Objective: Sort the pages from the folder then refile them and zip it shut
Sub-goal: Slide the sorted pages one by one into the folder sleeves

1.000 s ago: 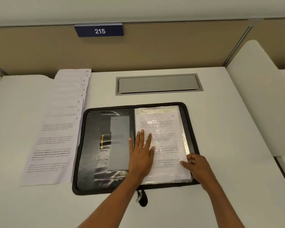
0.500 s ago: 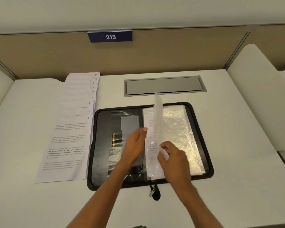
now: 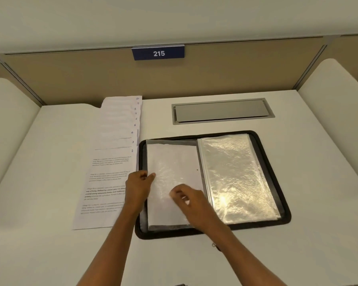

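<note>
Open folder [image 3: 285,215] — filled sleeve [image 3: 172,162] under the fingers
Left hand [image 3: 137,186] pinches its edge; right hand [image 3: 191,201] curls on it — hold unclear; press it flat, then take from the fanned pages [image 3: 112,162] just left.

The left sleeve [image 3: 174,159], which my left hand [image 3: 138,185] grips, is thin, slightly milky plastic with white matt paper inside. The right sleeves [image 3: 234,178] are glossy, wrinkled plastic and shine strongly. The folder [image 3: 263,162] rim looks like black matt cloth. The loose pages [image 3: 112,162] are matt paper, the desk [image 3: 50,162] is smooth and white, and the flap [image 3: 221,110] looks like grey brushed metal.
</note>
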Demonstrator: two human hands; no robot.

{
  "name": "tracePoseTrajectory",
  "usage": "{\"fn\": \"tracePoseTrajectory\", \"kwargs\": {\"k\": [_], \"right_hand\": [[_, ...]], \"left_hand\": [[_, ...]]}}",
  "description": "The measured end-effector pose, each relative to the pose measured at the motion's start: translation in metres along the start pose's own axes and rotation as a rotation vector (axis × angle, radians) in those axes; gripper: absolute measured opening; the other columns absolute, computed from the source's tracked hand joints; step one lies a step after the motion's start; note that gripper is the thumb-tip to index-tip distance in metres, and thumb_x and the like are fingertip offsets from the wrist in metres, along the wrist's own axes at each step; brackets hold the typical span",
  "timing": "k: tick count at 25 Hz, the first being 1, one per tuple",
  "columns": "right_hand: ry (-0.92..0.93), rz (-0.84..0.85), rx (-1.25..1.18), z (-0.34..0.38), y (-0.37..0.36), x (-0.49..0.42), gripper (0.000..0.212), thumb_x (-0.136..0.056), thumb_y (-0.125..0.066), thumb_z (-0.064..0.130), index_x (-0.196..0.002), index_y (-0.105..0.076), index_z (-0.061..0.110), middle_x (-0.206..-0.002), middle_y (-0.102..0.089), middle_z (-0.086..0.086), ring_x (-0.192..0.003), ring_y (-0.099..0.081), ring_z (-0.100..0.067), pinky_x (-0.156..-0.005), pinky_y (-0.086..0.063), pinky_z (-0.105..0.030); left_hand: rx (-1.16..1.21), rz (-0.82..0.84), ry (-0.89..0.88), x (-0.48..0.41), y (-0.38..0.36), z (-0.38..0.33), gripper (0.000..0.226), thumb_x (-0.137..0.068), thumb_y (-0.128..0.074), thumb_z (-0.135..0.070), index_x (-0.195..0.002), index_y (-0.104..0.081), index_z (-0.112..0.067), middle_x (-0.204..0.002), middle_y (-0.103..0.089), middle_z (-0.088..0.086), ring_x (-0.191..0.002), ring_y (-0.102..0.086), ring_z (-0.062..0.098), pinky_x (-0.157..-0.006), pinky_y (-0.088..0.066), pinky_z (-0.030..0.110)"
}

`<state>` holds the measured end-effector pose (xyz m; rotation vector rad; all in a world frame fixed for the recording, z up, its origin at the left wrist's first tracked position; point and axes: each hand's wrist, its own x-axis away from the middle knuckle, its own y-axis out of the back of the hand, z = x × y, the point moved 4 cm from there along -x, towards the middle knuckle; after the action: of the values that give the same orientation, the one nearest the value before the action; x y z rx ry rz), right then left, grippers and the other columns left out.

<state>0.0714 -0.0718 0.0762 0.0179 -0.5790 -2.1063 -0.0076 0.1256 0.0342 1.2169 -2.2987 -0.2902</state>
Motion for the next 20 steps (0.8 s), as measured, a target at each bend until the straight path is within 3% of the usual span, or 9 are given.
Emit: {"fn": "tracePoseTrajectory", "kwargs": {"k": [3,5,6,8,10,12,14,18,20], "right_hand": [[-0.036,-0.244,0.146,-0.046,0.017,-0.025,0.036,-0.107,-0.049,0.038,-0.139,-0.058,0.026,-0.143,-0.059,0.009,-0.130,-0.052,-0.001,-0.113,-0.044,-0.031],[-0.046,-0.217,0.323,-0.074,0.012,-0.037,0.049,-0.108,-0.046,0.033,-0.156,-0.040,0.021,-0.163,-0.036,0.005,-0.150,-0.031,-0.009,-0.123,-0.029,-0.031],[-0.027,-0.180,0.436,-0.085,0.004,-0.041,0.054,-0.109,-0.044,0.032,-0.160,-0.032,0.019,-0.168,-0.024,0.003,-0.155,-0.020,-0.012,-0.126,-0.023,-0.034],[0.035,-0.160,0.656,-0.099,-0.014,-0.045,0.060,-0.108,-0.038,0.034,-0.163,-0.021,0.016,-0.172,-0.008,-0.002,-0.159,-0.002,-0.017,-0.129,-0.015,-0.040],[0.025,-0.187,0.740,-0.103,-0.029,-0.044,0.064,-0.107,-0.033,0.037,-0.164,-0.015,0.017,-0.172,0.001,-0.004,-0.159,0.009,-0.019,-0.129,-0.005,-0.041],[0.024,-0.192,0.769,-0.099,-0.046,-0.039,0.065,-0.107,-0.031,0.040,-0.164,-0.013,0.017,-0.172,0.003,-0.004,-0.159,0.008,-0.020,-0.128,0.000,-0.043],[0.070,-0.177,0.817,-0.093,-0.067,-0.030,0.064,-0.108,-0.026,0.044,-0.165,-0.012,0.018,-0.172,0.003,-0.005,-0.159,0.007,-0.021,-0.127,-0.001,-0.046],[0.093,-0.136,0.900,-0.087,-0.100,-0.012,0.063,-0.110,-0.027,0.043,-0.163,-0.016,0.011,-0.171,-0.011,-0.010,-0.159,-0.003,-0.025,-0.125,-0.010,-0.050],[0.087,-0.119,0.909,-0.088,-0.103,-0.010,0.062,-0.110,-0.028,0.040,-0.163,-0.016,0.009,-0.170,-0.013,-0.012,-0.159,-0.006,-0.026,-0.124,-0.014,-0.050]], "left_hand": [[-0.086,-0.005,0.025,-0.010,0.011,0.011,0.020,-0.090,-0.081,-0.018,-0.077,-0.068,-0.010,-0.072,-0.068,0.007,-0.065,-0.063,0.019,-0.069,-0.057,0.035],[-0.192,-0.042,-0.051,-0.006,0.012,0.012,0.015,-0.091,-0.078,-0.012,-0.087,-0.066,-0.018,-0.085,-0.069,0.002,-0.081,-0.066,0.021,-0.077,-0.058,0.035],[-0.319,-0.074,-0.166,-0.002,0.009,0.010,0.011,-0.093,-0.075,-0.012,-0.099,-0.067,-0.018,-0.097,-0.068,0.002,-0.093,-0.065,0.023,-0.080,-0.055,0.032],[-0.555,-0.075,-0.408,0.008,-0.009,0.014,0.033,-0.098,-0.069,-0.019,-0.130,-0.064,-0.019,-0.131,-0.061,0.002,-0.122,-0.055,0.021,-0.097,-0.049,0.032],[-0.603,0.057,-0.594,0.013,-0.035,0.028,0.047,-0.104,-0.061,-0.027,-0.150,-0.052,-0.024,-0.159,-0.043,0.001,-0.146,-0.038,0.019,-0.118,-0.035,0.037],[-0.653,0.157,-0.694,0.014,-0.055,0.048,0.051,-0.109,-0.049,-0.032,-0.159,-0.039,-0.028,-0.171,-0.023,-0.002,-0.158,-0.017,0.015,-0.128,-0.021,0.041],[-0.648,0.169,-0.687,0.011,-0.062,0.066,0.051,-0.112,-0.039,-0.030,-0.162,-0.032,-0.029,-0.173,-0.013,-0.005,-0.160,-0.004,0.011,-0.131,-0.010,0.039],[-0.657,0.084,-0.683,0.014,-0.062,0.075,0.050,-0.112,-0.036,-0.028,-0.162,-0.034,-0.024,-0.172,-0.018,0.000,-0.160,-0.007,0.013,-0.129,0.004,0.029],[-0.658,0.072,-0.687,0.013,-0.062,0.078,0.051,-0.111,-0.037,-0.027,-0.162,-0.034,-0.024,-0.172,-0.018,0.002,-0.160,-0.005,0.012,-0.130,0.003,0.030]]}}
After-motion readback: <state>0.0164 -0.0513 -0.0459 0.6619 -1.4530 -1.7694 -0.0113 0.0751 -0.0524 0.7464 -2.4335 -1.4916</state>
